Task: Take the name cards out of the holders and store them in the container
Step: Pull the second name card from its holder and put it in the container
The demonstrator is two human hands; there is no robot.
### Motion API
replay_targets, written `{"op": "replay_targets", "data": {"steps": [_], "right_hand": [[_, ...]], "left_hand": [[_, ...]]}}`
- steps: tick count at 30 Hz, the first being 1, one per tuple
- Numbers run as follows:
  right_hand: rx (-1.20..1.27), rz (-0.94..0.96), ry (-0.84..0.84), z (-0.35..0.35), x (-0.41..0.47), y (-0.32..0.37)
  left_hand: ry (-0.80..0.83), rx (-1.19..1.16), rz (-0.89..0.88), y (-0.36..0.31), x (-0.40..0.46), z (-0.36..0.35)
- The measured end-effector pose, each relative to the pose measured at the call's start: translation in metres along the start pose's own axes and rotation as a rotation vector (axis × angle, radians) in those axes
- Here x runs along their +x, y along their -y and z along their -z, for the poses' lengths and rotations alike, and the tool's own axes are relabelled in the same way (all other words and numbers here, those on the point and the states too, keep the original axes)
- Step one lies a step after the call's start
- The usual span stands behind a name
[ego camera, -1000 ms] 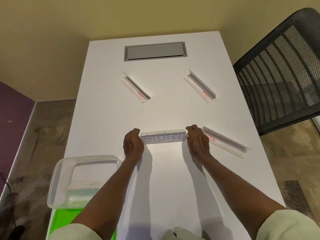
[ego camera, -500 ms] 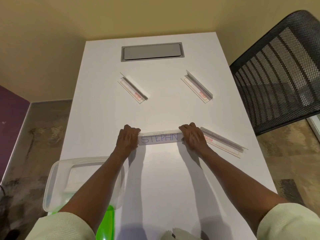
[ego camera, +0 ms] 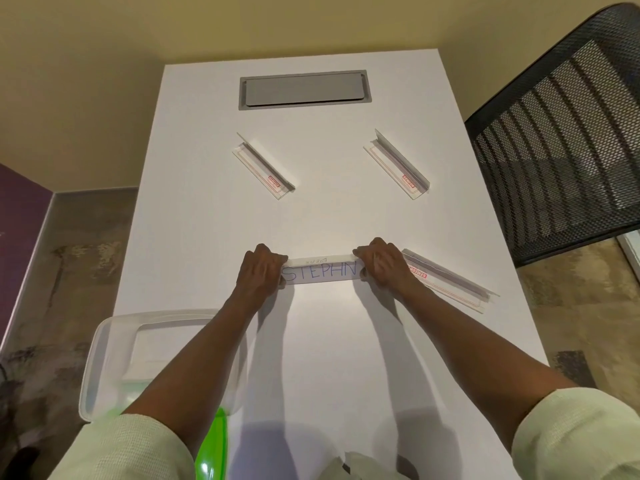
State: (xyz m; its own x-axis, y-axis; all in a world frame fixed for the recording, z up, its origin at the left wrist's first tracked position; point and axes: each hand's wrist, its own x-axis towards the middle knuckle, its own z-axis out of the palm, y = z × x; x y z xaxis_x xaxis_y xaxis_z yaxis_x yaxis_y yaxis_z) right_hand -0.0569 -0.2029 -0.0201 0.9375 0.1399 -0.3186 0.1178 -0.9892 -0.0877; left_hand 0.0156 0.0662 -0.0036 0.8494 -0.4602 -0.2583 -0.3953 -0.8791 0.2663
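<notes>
A clear holder with a white name card reading STEPHN (ego camera: 320, 271) stands on the white table (ego camera: 329, 358) in front of me. My left hand (ego camera: 260, 268) grips its left end and my right hand (ego camera: 380, 264) grips its right end. Three other clear holders lie on the table with no name showing: one at the back left (ego camera: 265, 166), one at the back right (ego camera: 396, 164), one just right of my right hand (ego camera: 450, 280). A clear plastic container (ego camera: 104, 344) sits at the near left corner, partly hidden by my left arm, with white cards inside.
A grey cable hatch (ego camera: 304, 89) is set in the table's far end. A black mesh chair (ego camera: 561, 140) stands at the right. A green lid (ego camera: 213, 448) lies under the container's near edge.
My view has shifted a little; both hands stay on the ends of the STEPHN holder, which has barely moved.
</notes>
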Motion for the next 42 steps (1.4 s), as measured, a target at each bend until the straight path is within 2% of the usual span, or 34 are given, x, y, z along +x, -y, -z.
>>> {"op": "replay_targets", "data": {"steps": [2, 6, 11, 14, 19, 22, 24, 28, 35, 38, 39, 41, 42], "right_hand": [[0.015, 0.001, 0.003, -0.003, 0.002, 0.0], [0.019, -0.011, -0.002, -0.008, 0.005, 0.001], [0.036, -0.02, -0.058, -0.011, 0.007, 0.001], [0.053, -0.034, -0.078, -0.007, 0.008, 0.002], [0.04, -0.048, -0.106, -0.001, 0.002, 0.005], [0.02, -0.046, -0.112, 0.004, -0.003, 0.006], [0.024, -0.036, -0.131, 0.009, -0.007, 0.008], [0.023, -0.03, -0.167, 0.028, -0.016, 0.014], [0.014, 0.051, -0.359, 0.057, -0.049, 0.03], [-0.04, 0.05, -0.344, 0.068, -0.057, 0.039], [-0.048, 0.034, -0.323, 0.072, -0.059, 0.042], [-0.046, -0.005, -0.298, 0.076, -0.061, 0.047], [-0.045, -0.002, -0.283, 0.078, -0.063, 0.049]], "left_hand": [[-0.011, 0.069, -0.059, 0.004, -0.001, -0.005], [-0.014, 0.053, -0.022, 0.004, 0.0, -0.006], [-0.052, 0.064, -0.057, 0.006, 0.002, -0.01], [-0.063, 0.031, 0.042, 0.002, 0.005, -0.013], [-0.082, 0.072, 0.037, 0.001, 0.004, -0.008], [-0.087, 0.116, -0.079, 0.0, -0.003, 0.002], [-0.1, 0.088, -0.075, -0.002, -0.007, 0.01], [-0.113, 0.176, -0.122, -0.003, -0.014, 0.021], [-0.225, 0.212, -0.204, -0.011, -0.04, 0.054], [-0.29, 0.16, -0.185, -0.01, -0.052, 0.066], [-0.303, 0.164, -0.227, -0.009, -0.057, 0.071], [-0.307, 0.225, -0.278, -0.005, -0.066, 0.076], [-0.275, 0.218, -0.248, -0.003, -0.07, 0.08]]}}
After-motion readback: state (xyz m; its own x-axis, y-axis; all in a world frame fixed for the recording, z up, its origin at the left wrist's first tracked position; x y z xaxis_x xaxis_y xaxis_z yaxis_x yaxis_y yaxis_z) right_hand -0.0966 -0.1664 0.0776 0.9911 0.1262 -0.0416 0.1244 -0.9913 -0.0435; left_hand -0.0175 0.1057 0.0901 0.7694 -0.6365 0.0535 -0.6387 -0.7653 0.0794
